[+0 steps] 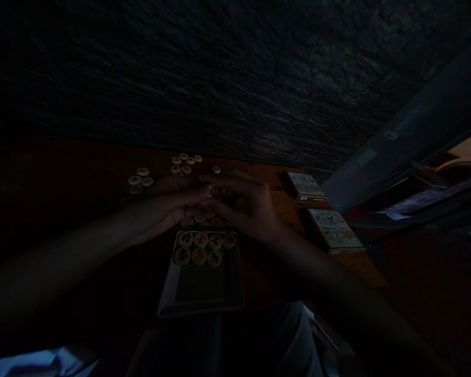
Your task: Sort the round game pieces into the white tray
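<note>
Over the table, just beyond the open box, my two hands meet. My left hand (175,203) is closed from the left, its thumb on the edge of a small round Chinese chess piece (211,190). My right hand (245,201) curls in from the right, fingers bent around the same spot; dim light and fingers hide how many pieces are between them. Below lies the open box (202,308) with a row of pieces at its top and a shorter second row. Among them is a black-marked piece (185,239). More pieces (216,222) lie partly hidden under my hands.
Loose pieces (143,172) lie in a group at the left, and another group (186,169) is near the wall (204,94). Two closed Chinese chess boxes (306,183) (333,228) rest on the wooden table at the right. The scene is very dark.
</note>
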`<move>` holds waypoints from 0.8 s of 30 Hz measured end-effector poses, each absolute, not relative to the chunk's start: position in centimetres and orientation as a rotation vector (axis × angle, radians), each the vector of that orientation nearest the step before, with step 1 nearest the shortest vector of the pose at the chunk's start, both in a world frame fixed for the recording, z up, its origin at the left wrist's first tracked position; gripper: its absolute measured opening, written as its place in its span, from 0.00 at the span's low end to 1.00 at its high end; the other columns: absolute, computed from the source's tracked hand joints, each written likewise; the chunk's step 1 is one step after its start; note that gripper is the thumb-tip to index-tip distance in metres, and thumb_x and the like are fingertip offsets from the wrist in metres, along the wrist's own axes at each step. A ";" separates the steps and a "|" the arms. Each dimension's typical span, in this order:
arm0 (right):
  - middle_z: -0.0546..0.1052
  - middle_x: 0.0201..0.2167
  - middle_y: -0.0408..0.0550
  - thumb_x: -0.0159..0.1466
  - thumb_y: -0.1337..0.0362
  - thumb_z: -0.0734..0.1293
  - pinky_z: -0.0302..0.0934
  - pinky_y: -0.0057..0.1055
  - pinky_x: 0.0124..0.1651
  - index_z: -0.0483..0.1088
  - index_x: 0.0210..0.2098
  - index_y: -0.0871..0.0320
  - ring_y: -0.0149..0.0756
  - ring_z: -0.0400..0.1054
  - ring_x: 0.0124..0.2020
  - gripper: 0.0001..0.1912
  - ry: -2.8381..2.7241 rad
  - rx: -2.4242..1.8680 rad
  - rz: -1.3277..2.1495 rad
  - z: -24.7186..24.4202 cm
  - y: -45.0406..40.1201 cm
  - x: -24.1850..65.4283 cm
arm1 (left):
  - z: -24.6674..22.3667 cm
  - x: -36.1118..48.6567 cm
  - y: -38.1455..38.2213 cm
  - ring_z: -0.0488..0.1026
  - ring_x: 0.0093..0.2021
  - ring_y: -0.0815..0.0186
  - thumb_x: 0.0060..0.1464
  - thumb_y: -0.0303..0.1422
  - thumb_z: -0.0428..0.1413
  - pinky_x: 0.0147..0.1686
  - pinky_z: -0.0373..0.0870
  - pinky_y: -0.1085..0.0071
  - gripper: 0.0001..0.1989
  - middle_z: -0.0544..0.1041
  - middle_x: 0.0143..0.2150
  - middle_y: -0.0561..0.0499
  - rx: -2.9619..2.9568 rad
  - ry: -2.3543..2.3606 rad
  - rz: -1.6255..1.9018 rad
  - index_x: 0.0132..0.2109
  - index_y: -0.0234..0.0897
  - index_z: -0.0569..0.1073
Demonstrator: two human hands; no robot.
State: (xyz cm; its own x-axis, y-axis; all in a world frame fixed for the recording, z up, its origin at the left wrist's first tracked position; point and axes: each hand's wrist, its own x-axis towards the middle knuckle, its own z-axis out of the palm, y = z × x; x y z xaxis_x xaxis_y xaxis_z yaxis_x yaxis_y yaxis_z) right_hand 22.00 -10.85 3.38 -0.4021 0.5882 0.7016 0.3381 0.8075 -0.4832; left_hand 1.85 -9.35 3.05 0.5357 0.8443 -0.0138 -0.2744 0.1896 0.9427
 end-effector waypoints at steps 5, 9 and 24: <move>0.81 0.44 0.49 0.67 0.62 0.72 0.72 0.34 0.45 0.78 0.51 0.57 0.35 0.75 0.41 0.14 -2.019 -0.647 0.286 3.5 -10.9 22.0 | 3.2 1.7 -9.5 0.81 0.42 0.62 0.59 0.32 0.64 0.42 0.79 0.68 0.10 0.84 0.43 0.43 1.063 0.576 0.842 0.45 0.31 0.82; 0.81 0.45 0.50 0.67 0.63 0.72 0.72 0.35 0.45 0.77 0.53 0.56 0.36 0.75 0.42 0.15 -2.039 -0.691 0.298 3.5 -10.9 22.0 | 3.3 1.6 -9.5 0.81 0.43 0.62 0.59 0.33 0.65 0.44 0.78 0.69 0.11 0.84 0.43 0.42 1.086 0.615 0.816 0.46 0.30 0.82; 0.80 0.43 0.49 0.66 0.64 0.73 0.71 0.34 0.45 0.75 0.56 0.57 0.35 0.74 0.41 0.19 -2.055 -0.678 0.270 3.6 -11.0 22.0 | 3.2 1.7 -9.4 0.81 0.43 0.62 0.58 0.34 0.66 0.46 0.78 0.67 0.11 0.84 0.44 0.43 1.053 0.602 0.845 0.45 0.31 0.82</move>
